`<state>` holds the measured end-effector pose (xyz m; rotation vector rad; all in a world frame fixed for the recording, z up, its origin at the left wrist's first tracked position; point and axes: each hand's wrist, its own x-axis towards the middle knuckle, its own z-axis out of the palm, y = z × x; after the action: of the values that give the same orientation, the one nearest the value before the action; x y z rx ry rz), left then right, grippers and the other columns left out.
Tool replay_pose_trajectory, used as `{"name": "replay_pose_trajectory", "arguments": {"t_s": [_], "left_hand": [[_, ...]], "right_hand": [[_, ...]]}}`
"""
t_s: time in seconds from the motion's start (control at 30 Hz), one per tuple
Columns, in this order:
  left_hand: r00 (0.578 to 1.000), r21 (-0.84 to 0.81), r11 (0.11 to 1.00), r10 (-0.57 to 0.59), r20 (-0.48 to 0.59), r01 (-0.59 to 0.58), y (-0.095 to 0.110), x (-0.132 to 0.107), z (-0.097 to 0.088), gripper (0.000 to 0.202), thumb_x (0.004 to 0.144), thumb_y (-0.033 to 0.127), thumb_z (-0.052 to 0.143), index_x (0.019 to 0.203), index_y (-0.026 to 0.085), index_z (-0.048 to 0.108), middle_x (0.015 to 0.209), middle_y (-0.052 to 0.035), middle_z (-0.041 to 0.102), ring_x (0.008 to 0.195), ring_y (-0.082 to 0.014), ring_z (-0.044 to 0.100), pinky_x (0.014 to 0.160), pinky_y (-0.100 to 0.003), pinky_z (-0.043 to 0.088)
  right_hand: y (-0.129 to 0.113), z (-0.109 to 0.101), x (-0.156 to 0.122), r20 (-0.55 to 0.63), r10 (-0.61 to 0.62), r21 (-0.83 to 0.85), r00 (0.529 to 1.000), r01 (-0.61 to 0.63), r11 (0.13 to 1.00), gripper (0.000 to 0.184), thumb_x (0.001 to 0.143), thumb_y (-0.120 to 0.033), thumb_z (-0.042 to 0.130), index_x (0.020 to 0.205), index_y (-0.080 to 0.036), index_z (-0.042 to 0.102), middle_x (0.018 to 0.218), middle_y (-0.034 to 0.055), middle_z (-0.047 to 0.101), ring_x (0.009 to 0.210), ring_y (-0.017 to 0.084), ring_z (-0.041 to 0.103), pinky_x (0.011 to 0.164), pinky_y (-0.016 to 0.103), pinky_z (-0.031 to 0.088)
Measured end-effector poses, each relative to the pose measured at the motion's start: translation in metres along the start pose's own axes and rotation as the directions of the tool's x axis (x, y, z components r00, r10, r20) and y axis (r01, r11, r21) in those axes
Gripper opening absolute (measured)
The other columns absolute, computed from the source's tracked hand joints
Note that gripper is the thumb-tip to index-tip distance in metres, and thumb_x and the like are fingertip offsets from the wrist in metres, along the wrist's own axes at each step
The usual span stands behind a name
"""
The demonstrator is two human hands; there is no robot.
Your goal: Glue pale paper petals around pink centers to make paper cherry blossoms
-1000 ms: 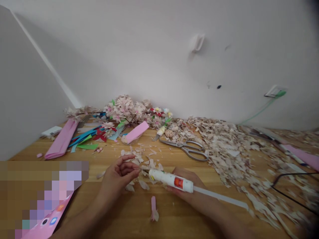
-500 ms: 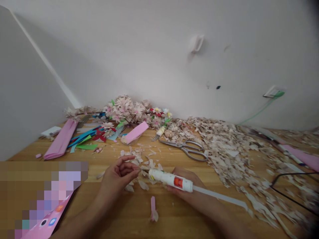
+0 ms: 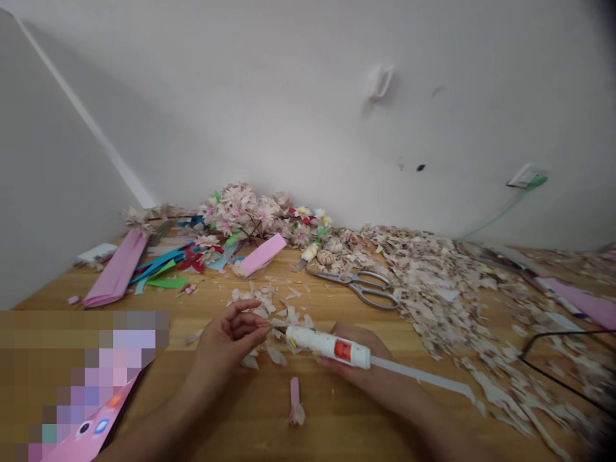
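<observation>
My right hand (image 3: 359,340) is wrapped round a white glue gun (image 3: 327,345) with a red label, and a long whitish stick (image 3: 421,374) trails from its back end. The gun's tip points left, close to the fingertips of my left hand (image 3: 240,333). Thumb and forefinger of that hand are pinched together; whatever small thing sits between them is too blurred to make out. Pale petals (image 3: 275,356) lie scattered around and beneath the fingers. Just in front of both hands, a small pink paper piece (image 3: 295,398) with a pale petal at its lower end rests on the table.
Grey scissors (image 3: 359,285) lie beyond my right hand. A large heap of pale petals (image 3: 433,289) spreads over the right side, near a black wire frame (image 3: 548,335). Paper blossoms (image 3: 245,208) and pink folded paper (image 3: 118,266) lie at the back left. A phone (image 3: 103,417) is at lower left.
Both hands and the glue gun keep nearly the same place. The whole view has shifted only very slightly.
</observation>
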<state>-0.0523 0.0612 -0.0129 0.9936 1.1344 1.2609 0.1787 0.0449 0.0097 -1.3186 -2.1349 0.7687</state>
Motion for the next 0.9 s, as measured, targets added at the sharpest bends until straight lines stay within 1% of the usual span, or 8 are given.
{"name": "replay_pose_trajectory", "arguments": {"t_s": [0.17, 0.3, 0.37, 0.43, 0.53, 0.63, 0.73, 0.9], "left_hand": [[1.0, -0.003, 1.0, -0.007, -0.002, 0.007, 0.001, -0.001, 0.0, 0.04, 0.055, 0.022, 0.076, 0.091, 0.019, 0.059, 0.064, 0.0037, 0.066, 0.062, -0.0115, 0.062, 0.061, -0.022, 0.05], [1.0, 0.012, 1.0, -0.023, -0.002, 0.023, 0.002, -0.001, -0.001, 0.044, 0.054, 0.024, 0.077, 0.094, 0.019, 0.058, 0.066, 0.0033, 0.067, 0.062, -0.0114, 0.062, 0.06, -0.021, 0.05], [0.999, 0.026, 0.999, -0.032, -0.006, 0.033, 0.004, -0.002, -0.001, 0.046, 0.055, 0.024, 0.076, 0.097, 0.019, 0.056, 0.066, 0.0033, 0.067, 0.06, -0.0112, 0.061, 0.058, -0.022, 0.05], [0.999, 0.032, 0.999, -0.034, -0.013, 0.034, 0.005, -0.003, -0.001, 0.048, 0.056, 0.024, 0.076, 0.099, 0.02, 0.055, 0.066, 0.0036, 0.066, 0.059, -0.0116, 0.06, 0.056, -0.023, 0.05], [0.999, 0.024, 0.999, -0.033, -0.018, 0.033, 0.007, -0.004, 0.0, 0.049, 0.054, 0.024, 0.076, 0.098, 0.019, 0.055, 0.065, 0.0034, 0.065, 0.059, -0.0128, 0.06, 0.055, -0.024, 0.05], [0.999, 0.005, 1.0, -0.031, -0.006, 0.031, 0.009, -0.003, 0.001, 0.048, 0.053, 0.024, 0.077, 0.096, 0.018, 0.056, 0.064, 0.0029, 0.065, 0.058, -0.0128, 0.06, 0.054, -0.023, 0.05], [0.999, -0.005, 0.999, -0.032, 0.011, 0.033, 0.009, -0.003, 0.001, 0.048, 0.053, 0.024, 0.077, 0.096, 0.018, 0.056, 0.064, 0.0032, 0.065, 0.059, -0.012, 0.06, 0.055, -0.023, 0.05], [0.999, 0.005, 1.0, -0.016, 0.035, 0.016, 0.01, -0.005, 0.002, 0.047, 0.055, 0.022, 0.076, 0.097, 0.018, 0.056, 0.065, 0.0024, 0.065, 0.061, -0.0126, 0.061, 0.059, -0.025, 0.051]], "right_hand": [[-0.003, -0.002, -0.001, 0.012, 0.001, -0.009, 1.0, -0.001, 1.0, 0.022, 0.079, -0.034, 0.057, 0.063, -0.023, 0.048, 0.065, -0.0016, 0.053, 0.06, 0.016, 0.052, 0.051, 0.027, 0.038], [-0.001, -0.005, 0.0, 0.005, 0.02, -0.015, 1.0, -0.02, 1.0, 0.021, 0.079, -0.036, 0.058, 0.064, -0.022, 0.051, 0.066, -0.0011, 0.056, 0.061, 0.016, 0.054, 0.052, 0.026, 0.04], [0.005, -0.006, 0.002, -0.012, 0.069, -0.027, 0.998, -0.069, 0.997, 0.02, 0.078, -0.037, 0.058, 0.067, -0.022, 0.054, 0.069, 0.0, 0.06, 0.064, 0.018, 0.057, 0.055, 0.028, 0.043], [0.015, -0.007, 0.006, -0.056, 0.154, -0.001, 0.987, -0.154, 0.988, 0.018, 0.076, -0.04, 0.059, 0.074, -0.021, 0.058, 0.075, 0.0019, 0.065, 0.07, 0.021, 0.06, 0.061, 0.031, 0.047], [0.033, -0.009, 0.012, -0.105, 0.283, 0.112, 0.953, -0.272, 0.956, 0.029, 0.073, -0.044, 0.058, 0.09, -0.021, 0.063, 0.093, 0.0045, 0.069, 0.086, 0.026, 0.062, 0.076, 0.039, 0.048], [0.048, -0.013, 0.017, -0.101, 0.336, 0.158, 0.936, -0.318, 0.935, 0.038, 0.072, -0.047, 0.059, 0.097, -0.019, 0.064, 0.103, 0.007, 0.068, 0.096, 0.028, 0.06, 0.083, 0.041, 0.045], [0.055, -0.016, 0.018, -0.125, 0.327, 0.106, 0.937, -0.315, 0.943, 0.04, 0.073, -0.049, 0.057, 0.096, -0.017, 0.063, 0.1, 0.0079, 0.068, 0.092, 0.028, 0.061, 0.08, 0.039, 0.046], [0.053, -0.023, 0.019, -0.223, 0.291, -0.145, 0.93, -0.327, 0.934, 0.039, 0.071, -0.051, 0.057, 0.085, -0.016, 0.062, 0.083, 0.0081, 0.068, 0.075, 0.026, 0.061, 0.065, 0.036, 0.045]]}}
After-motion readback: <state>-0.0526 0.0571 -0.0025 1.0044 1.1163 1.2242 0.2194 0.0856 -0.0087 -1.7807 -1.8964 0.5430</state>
